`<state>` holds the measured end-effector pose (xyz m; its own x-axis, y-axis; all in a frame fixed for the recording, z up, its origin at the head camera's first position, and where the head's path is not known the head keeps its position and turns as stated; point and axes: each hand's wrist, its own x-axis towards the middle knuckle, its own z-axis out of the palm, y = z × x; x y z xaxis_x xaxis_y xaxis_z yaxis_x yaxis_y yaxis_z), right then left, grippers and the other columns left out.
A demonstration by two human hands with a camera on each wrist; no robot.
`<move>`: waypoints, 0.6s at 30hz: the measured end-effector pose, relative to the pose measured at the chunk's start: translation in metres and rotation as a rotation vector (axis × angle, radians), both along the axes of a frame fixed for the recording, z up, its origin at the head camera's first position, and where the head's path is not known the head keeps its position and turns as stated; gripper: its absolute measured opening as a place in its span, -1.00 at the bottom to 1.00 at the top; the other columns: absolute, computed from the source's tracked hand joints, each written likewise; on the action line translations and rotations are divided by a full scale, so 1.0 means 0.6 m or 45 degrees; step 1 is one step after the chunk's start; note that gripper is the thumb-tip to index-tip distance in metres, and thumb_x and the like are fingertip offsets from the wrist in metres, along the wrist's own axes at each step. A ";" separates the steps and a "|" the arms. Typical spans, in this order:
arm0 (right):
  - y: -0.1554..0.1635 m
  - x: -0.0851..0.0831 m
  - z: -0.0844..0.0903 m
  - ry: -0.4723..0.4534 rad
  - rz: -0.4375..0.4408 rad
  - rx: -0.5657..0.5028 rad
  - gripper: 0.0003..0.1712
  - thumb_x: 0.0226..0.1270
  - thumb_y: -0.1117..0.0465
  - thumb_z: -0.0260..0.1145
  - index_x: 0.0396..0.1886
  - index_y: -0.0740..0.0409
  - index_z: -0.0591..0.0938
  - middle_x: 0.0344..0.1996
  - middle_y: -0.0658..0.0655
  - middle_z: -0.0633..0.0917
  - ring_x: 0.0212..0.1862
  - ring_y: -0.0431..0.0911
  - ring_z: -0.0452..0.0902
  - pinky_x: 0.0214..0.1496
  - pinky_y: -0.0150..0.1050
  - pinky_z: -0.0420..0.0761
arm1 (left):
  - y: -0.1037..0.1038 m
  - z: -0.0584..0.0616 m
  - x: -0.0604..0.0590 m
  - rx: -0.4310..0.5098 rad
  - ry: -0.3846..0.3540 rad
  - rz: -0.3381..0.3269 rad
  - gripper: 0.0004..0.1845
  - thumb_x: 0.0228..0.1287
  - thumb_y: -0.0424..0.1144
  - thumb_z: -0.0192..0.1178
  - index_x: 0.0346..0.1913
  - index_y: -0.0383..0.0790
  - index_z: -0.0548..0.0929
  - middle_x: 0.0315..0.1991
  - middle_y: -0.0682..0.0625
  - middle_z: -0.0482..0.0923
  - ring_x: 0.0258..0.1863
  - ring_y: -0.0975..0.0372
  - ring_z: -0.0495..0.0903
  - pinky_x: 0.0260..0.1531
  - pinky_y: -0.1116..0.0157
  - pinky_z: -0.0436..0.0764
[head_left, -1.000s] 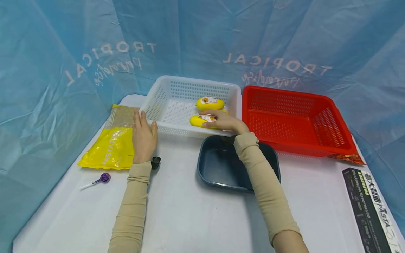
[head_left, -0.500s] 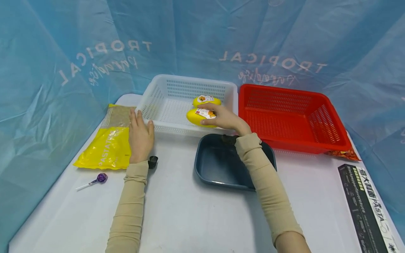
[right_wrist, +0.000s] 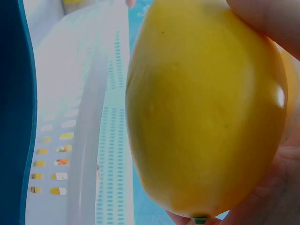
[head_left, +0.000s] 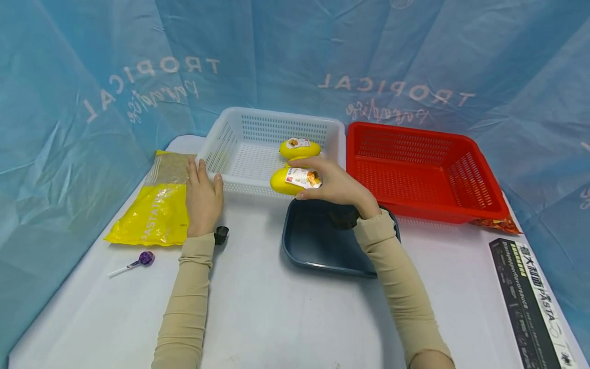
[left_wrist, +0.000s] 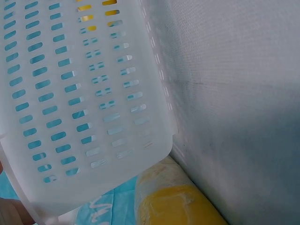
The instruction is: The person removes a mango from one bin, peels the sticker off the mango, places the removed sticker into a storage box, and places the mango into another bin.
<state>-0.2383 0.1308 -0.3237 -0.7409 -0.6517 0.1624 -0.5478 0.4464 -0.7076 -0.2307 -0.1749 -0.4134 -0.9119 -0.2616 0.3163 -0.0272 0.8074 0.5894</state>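
My right hand (head_left: 338, 184) grips a yellow mango (head_left: 288, 182) with a white label, above the front rim of the white basket (head_left: 249, 185). Close up in the right wrist view, the same mango (right_wrist: 201, 112) shows smooth skin and a small green stem. Another labelled mango (head_left: 301, 149) lies in the basket, and a further yellow one behind the held mango is mostly hidden. My left hand (head_left: 204, 205) rests at the basket's left front corner with straight fingers. Its fingers (left_wrist: 14, 212) show at the basket rim in the left wrist view.
Below my right forearm stands a dark blue tub (head_left: 313, 256). A red basket (head_left: 405, 179) is beside the white one. Left lie a yellow pasta bag (head_left: 152, 215) and a purple lollipop (head_left: 146, 258). A black pasta box (head_left: 530, 302) and a partly covered packet (head_left: 500, 224) are right.
My right hand has lifted the mango from inside the white basket and brought it toward me, over the front rim. My left hand has stayed at the basket corner. The view has shifted slightly.
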 end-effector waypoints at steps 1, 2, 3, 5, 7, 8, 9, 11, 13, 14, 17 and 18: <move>0.002 0.006 0.001 -0.010 0.002 -0.005 -0.25 0.10 0.16 0.49 0.33 0.08 0.46 0.25 0.10 0.47 0.11 -0.06 0.38 0.01 -0.24 0.61 | 0.000 0.001 0.000 -0.003 0.002 -0.001 -0.35 0.54 -0.04 -0.21 0.50 -0.37 0.03 0.57 -0.22 -0.23 0.54 -0.14 -0.09 0.44 -0.13 0.10; 0.004 0.012 0.002 -0.011 0.003 -0.002 -0.24 0.09 0.16 0.49 0.33 0.08 0.46 0.25 0.10 0.47 0.11 -0.07 0.39 0.00 -0.24 0.60 | 0.000 0.001 0.000 -0.003 0.005 0.000 -0.35 0.54 -0.04 -0.21 0.50 -0.38 0.03 0.57 -0.22 -0.23 0.54 -0.14 -0.09 0.44 -0.13 0.10; 0.006 0.017 0.002 -0.013 0.004 0.002 -0.24 0.09 0.15 0.50 0.32 0.08 0.46 0.25 0.09 0.47 0.11 -0.07 0.39 0.01 -0.25 0.59 | 0.001 0.002 0.000 -0.001 0.005 -0.001 -0.35 0.54 -0.05 -0.20 0.50 -0.38 0.03 0.57 -0.23 -0.23 0.54 -0.14 -0.09 0.44 -0.13 0.09; 0.010 0.027 0.001 -0.021 0.004 0.003 -0.24 0.09 0.14 0.50 0.33 0.07 0.46 0.27 0.08 0.47 0.12 -0.08 0.39 0.02 -0.25 0.58 | 0.001 0.002 0.001 0.003 0.002 -0.003 -0.35 0.54 -0.05 -0.21 0.50 -0.38 0.03 0.57 -0.23 -0.23 0.54 -0.14 -0.09 0.44 -0.13 0.09; 0.014 0.036 -0.001 -0.029 0.007 0.001 -0.22 0.09 0.13 0.50 0.34 0.05 0.45 0.30 0.06 0.45 0.14 -0.08 0.38 0.02 -0.24 0.59 | 0.001 0.002 0.001 0.007 -0.003 -0.006 -0.35 0.54 -0.05 -0.21 0.50 -0.38 0.03 0.57 -0.23 -0.24 0.54 -0.13 -0.10 0.45 -0.12 0.08; 0.016 0.040 -0.002 -0.023 0.006 0.007 -0.22 0.09 0.12 0.50 0.34 0.03 0.45 0.31 0.05 0.44 0.15 -0.09 0.37 0.02 -0.24 0.59 | 0.002 0.002 0.001 0.009 -0.007 -0.008 -0.35 0.54 -0.05 -0.21 0.50 -0.38 0.02 0.57 -0.22 -0.25 0.54 -0.13 -0.11 0.45 -0.12 0.07; 0.019 0.043 -0.003 -0.027 0.003 0.006 -0.22 0.09 0.11 0.50 0.34 0.01 0.45 0.32 0.04 0.44 0.15 -0.09 0.36 0.02 -0.24 0.59 | 0.002 0.003 0.001 0.011 -0.013 -0.010 -0.35 0.54 -0.04 -0.21 0.50 -0.37 0.02 0.57 -0.22 -0.25 0.54 -0.13 -0.11 0.45 -0.12 0.07; 0.022 0.050 -0.006 -0.035 -0.006 0.005 -0.23 0.09 0.09 0.50 0.34 -0.03 0.45 0.32 0.02 0.43 0.16 -0.11 0.36 0.01 -0.23 0.59 | 0.003 0.003 0.001 0.015 -0.019 -0.013 -0.34 0.54 -0.04 -0.21 0.50 -0.37 0.01 0.57 -0.22 -0.26 0.54 -0.13 -0.12 0.45 -0.13 0.07; 0.025 0.056 -0.009 -0.043 -0.016 0.007 -0.23 0.09 0.08 0.50 0.35 -0.09 0.45 0.32 -0.01 0.42 0.17 -0.13 0.35 0.02 -0.24 0.59 | 0.004 0.004 0.002 0.020 -0.024 -0.012 -0.34 0.54 -0.03 -0.22 0.51 -0.37 0.00 0.58 -0.21 -0.26 0.54 -0.14 -0.10 0.44 -0.13 0.08; 0.026 0.058 -0.011 -0.048 -0.018 0.005 -0.23 0.09 0.07 0.50 0.34 -0.10 0.45 0.32 -0.03 0.43 0.17 -0.13 0.35 0.03 -0.24 0.59 | 0.003 0.005 0.003 0.021 -0.022 -0.012 -0.34 0.54 -0.03 -0.22 0.51 -0.37 0.00 0.57 -0.21 -0.26 0.54 -0.14 -0.10 0.44 -0.14 0.09; 0.029 0.066 -0.017 -0.075 -0.024 -0.007 -0.21 0.08 0.08 0.51 0.35 -0.08 0.44 0.32 -0.04 0.42 0.18 -0.13 0.35 0.04 -0.22 0.59 | 0.003 0.004 0.003 0.025 -0.017 -0.009 -0.34 0.54 -0.03 -0.22 0.51 -0.36 0.00 0.58 -0.20 -0.26 0.53 -0.15 -0.07 0.42 -0.15 0.12; 0.030 0.070 -0.018 -0.085 -0.025 -0.014 -0.21 0.08 0.09 0.51 0.35 -0.09 0.44 0.32 -0.04 0.42 0.18 -0.13 0.35 0.04 -0.22 0.59 | 0.003 0.004 0.003 0.028 -0.013 -0.010 -0.34 0.54 -0.03 -0.22 0.51 -0.36 0.01 0.58 -0.20 -0.25 0.53 -0.15 -0.06 0.42 -0.15 0.13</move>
<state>-0.1965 0.1486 -0.3348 -0.7632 -0.6351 0.1189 -0.4899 0.4489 -0.7473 -0.2289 -0.1733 -0.4109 -0.9171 -0.2611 0.3013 -0.0269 0.7945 0.6067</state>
